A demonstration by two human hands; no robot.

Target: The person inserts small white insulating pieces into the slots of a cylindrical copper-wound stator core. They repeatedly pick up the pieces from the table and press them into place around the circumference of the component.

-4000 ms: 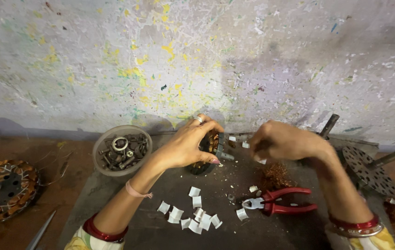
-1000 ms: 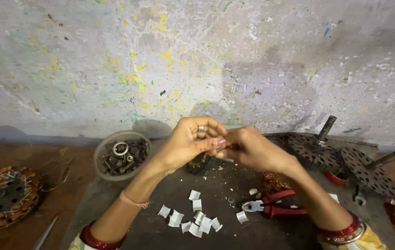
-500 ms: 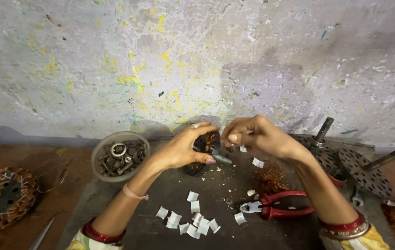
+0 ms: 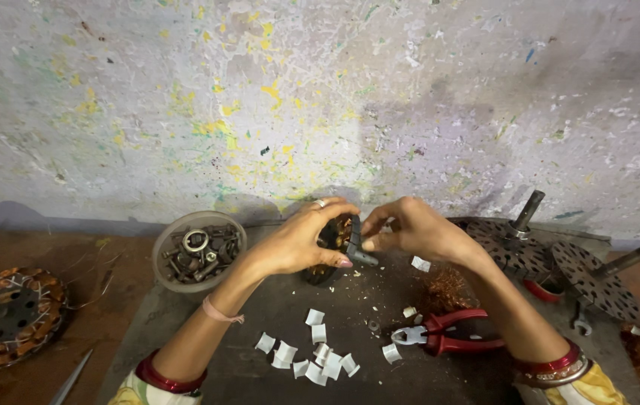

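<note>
fingers of the left hand curl around a dark round motor part wound with copper wire, clenching it from the left, with a ring on one finger and the thumb pressed beneath. the right hand closes its thumb and forefinger on a small dark metal piece that juts down and left against the part, so both hands meet over the far middle of the grey work slab, close to the paint-spattered wall. the motor part is held just above the slab, its lower edge near or touching it; which one cannot be told. a scatter of small white paper slips lies toward the slab's near edge, between the forearms, and one more slip sits just right of the right hand. red-handled pliers lie near the right forearm, jaws pointing left, beside a heap of copper wire scraps. at the slab's far left corner stands a round grey bowl of bolts, rings and other metal bits. off the slab to the left, a wound stator rests on the brown floor. perforated metal discs on shafts lie at the far right. no labels or packages show.
</note>
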